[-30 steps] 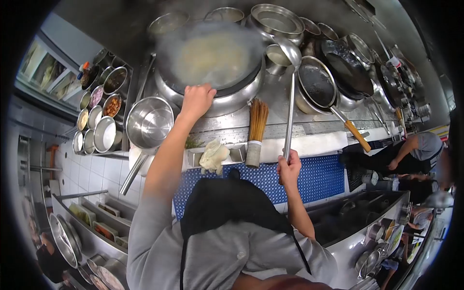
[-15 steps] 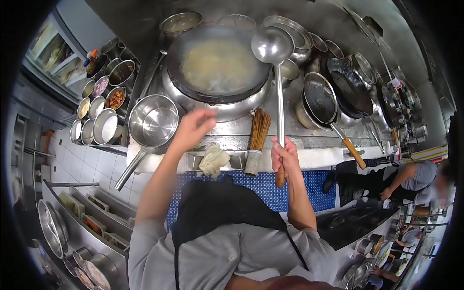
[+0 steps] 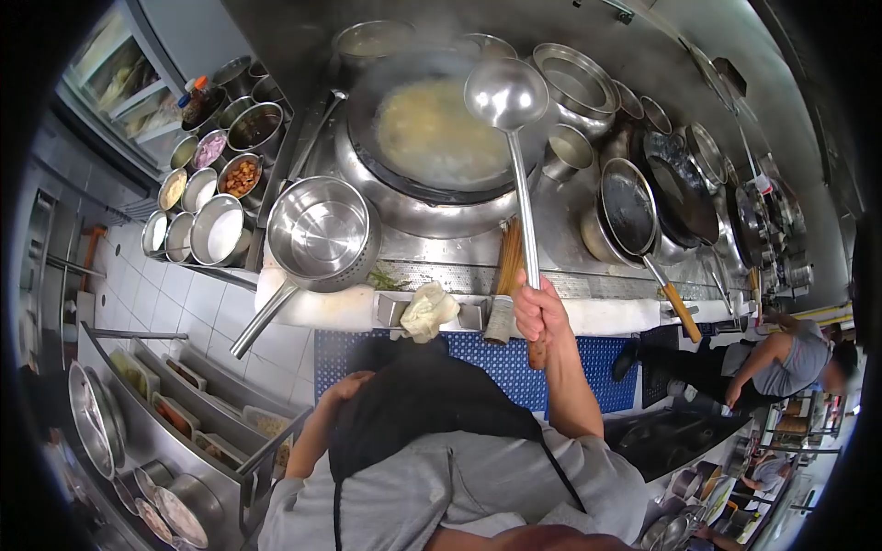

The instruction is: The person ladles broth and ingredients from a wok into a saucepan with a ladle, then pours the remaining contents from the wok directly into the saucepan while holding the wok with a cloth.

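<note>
At the left of the worktop (image 3: 558, 216) sits a steel saucepan (image 3: 317, 230); the left hand (image 3: 347, 386) lies against the dark apron (image 3: 418, 390), fingers hidden, so its grip cannot be told. Further right is a steaming wok (image 3: 366, 129), its edge overlapped in view by the ladle (image 3: 506, 96). The right hand (image 3: 541, 312) grips the handle low; a firm hold there should steady the bowl.

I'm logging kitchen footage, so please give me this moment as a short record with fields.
Right hand: closed around the handle of a ladle
Left hand: beside the black apron; cannot tell whether it holds anything
Wok: steaming, pale yellowish contents
Ladle bowl: overlaps the wok's right side in view
Saucepan: left of the wok
Cloth: crumpled, at the counter's near edge
Brush: partly behind the ladle handle
</note>
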Demonstrator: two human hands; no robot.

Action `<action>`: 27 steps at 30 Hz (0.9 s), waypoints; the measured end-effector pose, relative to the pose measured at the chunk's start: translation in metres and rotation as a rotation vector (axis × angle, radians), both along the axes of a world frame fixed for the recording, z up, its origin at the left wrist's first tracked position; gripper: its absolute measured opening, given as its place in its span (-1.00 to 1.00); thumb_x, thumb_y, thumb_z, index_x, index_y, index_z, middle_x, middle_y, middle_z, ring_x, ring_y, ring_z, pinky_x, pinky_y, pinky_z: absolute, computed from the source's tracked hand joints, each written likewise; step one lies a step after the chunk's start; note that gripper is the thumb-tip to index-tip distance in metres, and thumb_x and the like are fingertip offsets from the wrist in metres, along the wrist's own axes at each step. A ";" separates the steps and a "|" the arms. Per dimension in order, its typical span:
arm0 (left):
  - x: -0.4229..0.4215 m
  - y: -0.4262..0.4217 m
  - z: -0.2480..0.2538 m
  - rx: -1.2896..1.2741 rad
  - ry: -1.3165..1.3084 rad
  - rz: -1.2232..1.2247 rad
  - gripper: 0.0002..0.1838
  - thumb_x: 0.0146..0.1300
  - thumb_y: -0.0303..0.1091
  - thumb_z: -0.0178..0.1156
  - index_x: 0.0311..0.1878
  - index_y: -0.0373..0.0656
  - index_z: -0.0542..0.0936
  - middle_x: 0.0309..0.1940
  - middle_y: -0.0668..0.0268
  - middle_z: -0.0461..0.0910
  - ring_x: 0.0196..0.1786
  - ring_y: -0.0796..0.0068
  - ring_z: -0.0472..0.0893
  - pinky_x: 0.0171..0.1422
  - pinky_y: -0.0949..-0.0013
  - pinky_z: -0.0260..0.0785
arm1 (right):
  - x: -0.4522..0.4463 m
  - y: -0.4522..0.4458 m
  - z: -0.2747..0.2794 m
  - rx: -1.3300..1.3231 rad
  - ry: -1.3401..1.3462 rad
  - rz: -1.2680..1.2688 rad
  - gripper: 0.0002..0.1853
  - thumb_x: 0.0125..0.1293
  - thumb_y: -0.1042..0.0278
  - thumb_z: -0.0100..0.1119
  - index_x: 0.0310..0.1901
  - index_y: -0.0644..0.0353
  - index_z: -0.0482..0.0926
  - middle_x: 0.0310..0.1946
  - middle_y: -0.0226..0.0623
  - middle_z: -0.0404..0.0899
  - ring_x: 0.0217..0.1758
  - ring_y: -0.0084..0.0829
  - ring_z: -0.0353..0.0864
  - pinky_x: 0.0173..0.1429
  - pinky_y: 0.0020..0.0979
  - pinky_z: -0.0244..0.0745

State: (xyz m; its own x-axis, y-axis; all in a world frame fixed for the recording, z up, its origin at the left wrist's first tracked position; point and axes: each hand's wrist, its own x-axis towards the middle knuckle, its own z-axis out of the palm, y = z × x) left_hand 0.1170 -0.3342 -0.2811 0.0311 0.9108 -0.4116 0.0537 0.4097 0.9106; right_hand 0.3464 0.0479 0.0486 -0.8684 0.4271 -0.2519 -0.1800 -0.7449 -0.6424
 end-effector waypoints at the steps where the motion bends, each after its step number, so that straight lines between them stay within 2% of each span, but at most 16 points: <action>1: -0.004 -0.008 -0.004 -0.048 0.010 -0.004 -0.52 0.41 -0.09 0.02 0.26 -0.19 0.49 0.19 0.28 0.54 0.24 0.36 0.47 0.38 0.33 0.23 | -0.003 -0.004 0.002 -0.016 -0.007 0.006 -0.82 0.37 0.42 0.10 -0.04 0.13 0.40 -0.65 -0.50 0.27 -0.80 -0.66 0.20 -0.83 -0.57 0.14; 5: -0.019 -0.032 0.004 -0.335 0.123 -0.009 -0.50 0.40 -0.02 0.01 0.28 -0.10 0.50 0.19 0.31 0.56 0.22 0.40 0.50 0.39 0.30 0.24 | -0.011 -0.020 -0.002 -0.036 0.013 0.022 -0.82 0.38 0.44 0.06 -0.01 0.14 0.40 -0.63 -0.49 0.26 -0.80 -0.66 0.21 -0.83 -0.56 0.17; 7: -0.023 -0.043 0.005 -0.445 0.035 -0.005 -0.48 0.39 0.04 0.02 0.25 -0.08 0.53 0.17 0.28 0.57 0.17 0.39 0.53 0.33 0.27 0.31 | -0.014 -0.029 0.001 0.000 -0.051 0.002 -0.82 0.37 0.45 0.07 -0.03 0.14 0.40 -0.63 -0.50 0.27 -0.80 -0.67 0.20 -0.82 -0.56 0.17; 10: -0.041 -0.047 0.013 -0.471 -0.047 -0.024 -0.48 0.34 0.15 0.06 0.12 -0.03 0.63 0.05 0.23 0.63 0.03 0.37 0.61 0.14 0.21 0.47 | -0.023 -0.048 0.008 0.064 -0.131 -0.040 -0.81 0.32 0.48 0.12 -0.07 0.14 0.40 -0.63 -0.50 0.28 -0.80 -0.67 0.22 -0.82 -0.57 0.17; 11: -0.048 -0.054 -0.014 -0.443 0.051 -0.109 -0.50 0.34 0.14 0.05 0.07 -0.04 0.65 0.00 0.23 0.65 -0.01 0.37 0.62 0.10 0.20 0.48 | -0.025 -0.052 0.010 0.089 -0.161 -0.049 -0.81 0.31 0.49 0.13 -0.07 0.15 0.40 -0.63 -0.50 0.29 -0.80 -0.67 0.22 -0.82 -0.57 0.16; 13: -0.051 -0.035 0.019 -0.769 0.148 -0.163 -0.60 0.35 0.04 0.05 -0.10 -0.05 0.70 -0.24 0.27 0.70 -0.22 0.40 0.65 0.00 0.20 0.52 | -0.029 -0.060 0.017 0.131 -0.252 -0.094 -0.79 0.28 0.49 0.16 -0.08 0.16 0.43 -0.66 -0.49 0.28 -0.81 -0.67 0.22 -0.82 -0.58 0.14; 14: -0.058 -0.043 -0.001 -0.730 0.152 -0.173 -0.62 0.32 -0.01 0.06 -0.16 -0.08 0.70 -0.30 0.25 0.70 -0.31 0.42 0.64 -0.16 0.26 0.50 | -0.029 -0.059 0.016 0.166 -0.280 -0.123 -0.80 0.27 0.48 0.17 -0.08 0.18 0.45 -0.71 -0.49 0.29 -0.84 -0.66 0.22 -0.82 -0.58 0.16; 16: -0.064 -0.060 -0.046 -0.655 0.148 -0.180 -0.67 0.26 -0.10 0.07 -0.29 -0.13 0.70 -0.42 0.21 0.69 -0.49 0.47 0.62 -0.48 0.38 0.46 | -0.031 -0.047 0.020 0.332 -0.338 -0.136 -0.80 0.27 0.53 0.14 -0.08 0.18 0.44 -0.67 -0.43 0.36 -0.83 -0.62 0.27 -0.81 -0.53 0.19; 19: -0.070 -0.066 -0.047 -0.354 0.441 -0.203 -0.64 0.24 -0.09 0.10 -0.44 -0.16 0.69 -0.61 0.31 0.63 -0.60 0.49 0.55 -0.52 0.38 0.42 | -0.046 -0.017 0.035 0.559 -0.529 -0.201 -0.79 0.26 0.52 0.16 -0.08 0.22 0.46 -0.67 -0.42 0.40 -0.82 -0.61 0.32 -0.79 -0.52 0.23; 22: -0.062 -0.072 -0.031 -0.270 0.431 0.155 -0.67 0.17 -0.15 0.18 -0.52 -0.21 0.66 -0.65 0.31 0.62 -0.58 0.43 0.57 -0.49 0.31 0.43 | -0.068 0.023 0.039 0.736 -0.579 -0.267 -0.82 0.25 0.51 0.15 -0.11 0.26 0.47 -0.67 -0.43 0.39 -0.80 -0.61 0.33 -0.77 -0.52 0.23; 25: -0.047 -0.067 -0.028 -0.369 0.565 0.225 -0.78 0.08 -0.29 0.25 -0.52 -0.26 0.65 -0.62 0.26 0.63 -0.56 0.43 0.57 -0.45 0.30 0.44 | -0.082 0.061 0.041 0.908 -0.651 -0.187 -0.87 0.24 0.50 0.12 -0.18 0.30 0.49 -0.66 -0.42 0.40 -0.78 -0.59 0.35 -0.76 -0.50 0.24; 27: -0.038 -0.072 -0.029 -0.202 0.573 0.252 -0.81 0.03 -0.32 0.26 -0.51 -0.27 0.65 -0.60 0.22 0.64 -0.51 0.44 0.59 -0.40 0.29 0.44 | -0.091 0.080 0.040 0.978 -0.693 -0.159 -0.89 0.23 0.50 0.10 -0.23 0.31 0.50 -0.66 -0.41 0.41 -0.76 -0.58 0.39 -0.75 -0.49 0.26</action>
State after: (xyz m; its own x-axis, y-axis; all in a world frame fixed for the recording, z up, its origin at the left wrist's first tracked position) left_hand 0.0788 -0.4064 -0.3105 -0.4482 0.7645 -0.4634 0.3872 0.6332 0.6701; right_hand 0.2551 0.1282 0.0886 -0.5976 0.7869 -0.1539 0.3803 0.1092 -0.9184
